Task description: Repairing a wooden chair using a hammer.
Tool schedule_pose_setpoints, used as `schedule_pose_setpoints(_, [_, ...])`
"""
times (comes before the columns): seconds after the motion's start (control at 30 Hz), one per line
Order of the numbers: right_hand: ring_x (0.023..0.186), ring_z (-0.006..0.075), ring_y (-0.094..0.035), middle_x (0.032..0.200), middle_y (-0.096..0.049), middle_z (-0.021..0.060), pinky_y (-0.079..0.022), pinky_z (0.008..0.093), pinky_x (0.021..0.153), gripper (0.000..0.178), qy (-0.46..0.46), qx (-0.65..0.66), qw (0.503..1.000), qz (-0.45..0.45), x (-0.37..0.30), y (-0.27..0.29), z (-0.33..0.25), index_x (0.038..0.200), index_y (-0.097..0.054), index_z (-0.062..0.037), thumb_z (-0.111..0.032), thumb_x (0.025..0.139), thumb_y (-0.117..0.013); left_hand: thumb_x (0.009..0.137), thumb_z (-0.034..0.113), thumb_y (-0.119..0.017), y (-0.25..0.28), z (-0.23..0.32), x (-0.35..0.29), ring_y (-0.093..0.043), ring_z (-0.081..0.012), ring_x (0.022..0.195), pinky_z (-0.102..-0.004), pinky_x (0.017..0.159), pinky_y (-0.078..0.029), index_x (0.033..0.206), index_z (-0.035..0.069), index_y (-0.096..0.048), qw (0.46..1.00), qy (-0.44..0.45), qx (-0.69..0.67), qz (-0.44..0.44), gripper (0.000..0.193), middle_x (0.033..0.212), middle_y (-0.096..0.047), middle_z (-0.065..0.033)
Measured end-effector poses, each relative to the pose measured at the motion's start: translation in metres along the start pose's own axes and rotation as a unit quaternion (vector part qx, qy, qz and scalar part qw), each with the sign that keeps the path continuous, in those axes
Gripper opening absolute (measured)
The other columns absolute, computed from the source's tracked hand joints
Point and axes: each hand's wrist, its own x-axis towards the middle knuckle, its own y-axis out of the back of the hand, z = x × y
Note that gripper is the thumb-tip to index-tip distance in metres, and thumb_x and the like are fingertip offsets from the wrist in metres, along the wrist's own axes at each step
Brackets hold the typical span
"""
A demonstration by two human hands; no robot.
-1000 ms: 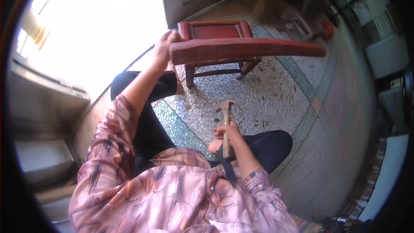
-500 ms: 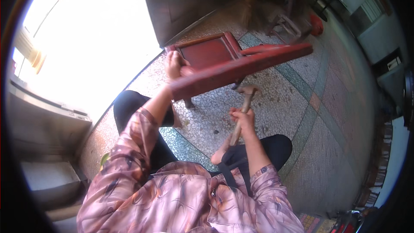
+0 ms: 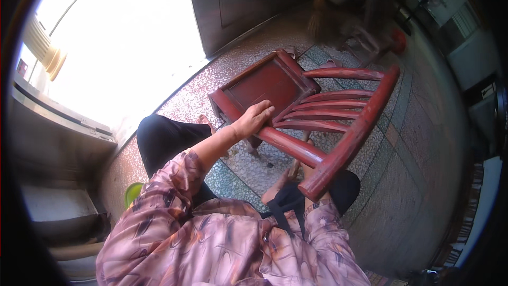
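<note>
A red wooden chair (image 3: 272,87) is tilted in front of me, its slatted back pointing right and its top rail slanting toward my right knee. My left hand (image 3: 256,118) is closed around the near back post beside the seat. Behind that post and rail, my right hand (image 3: 306,169) is mostly hidden. A short piece of the wooden handle of a hammer (image 3: 295,168) shows next to it, while its head is covered by the chair. My bare feet rest on the floor below.
A bright doorway (image 3: 132,37) opens at the left, beside a dark door panel (image 3: 238,5). A broom (image 3: 317,8) and a small stool (image 3: 365,45) stand at the back. A green bowl-like object (image 3: 133,193) lies by my left side.
The chair has turned, so its slatted back now faces up toward me. My left hand has moved right with it. The hammer head and most of my right hand have become hidden.
</note>
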Motion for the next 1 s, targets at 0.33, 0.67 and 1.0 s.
schedule_pose_setpoints(0.33, [0.074,0.0155,-0.057,0.084,-0.056,0.0055,-0.051,0.0312,0.065,0.028,-0.004,0.066,0.993,-0.096,0.051,-0.077,0.018,0.1,-0.05,-0.0052,-0.017,0.081,-0.066,0.097,0.023,-0.043,-0.019,-0.004,-0.021,-0.049,-0.0102,0.059,-0.0239,0.055,-0.04,0.089,0.005,-0.048,0.962,-0.082,0.006,0.262,0.02,0.066,-0.052,-0.0032])
schedule_pose_setpoints(0.67, [0.073,0.0185,-0.06,0.09,-0.054,0.0053,-0.053,0.0366,0.064,0.039,0.025,-0.008,0.999,-0.037,0.02,-0.094,-0.015,0.105,-0.05,-0.0093,-0.002,0.067,-0.056,0.096,0.019,-0.043,-0.05,-0.015,0.027,-0.05,-0.0101,0.055,-0.0256,0.052,-0.042,0.09,0.004,-0.047,0.927,-0.093,-0.005,0.363,0.017,0.061,-0.051,-0.0041])
schedule_pose_setpoints(1.0, [0.059,0.0208,-0.059,0.081,-0.055,0.0097,-0.053,0.0305,0.051,0.028,0.043,0.051,0.995,0.068,-0.025,-0.052,-0.028,0.09,-0.048,-0.0016,0.005,0.064,-0.056,0.093,0.023,-0.047,-0.025,-0.036,0.036,-0.06,-0.0269,0.069,-0.0382,0.064,-0.046,0.093,0.003,-0.053,0.92,-0.016,0.0,0.393,0.021,0.072,-0.057,-0.0172])
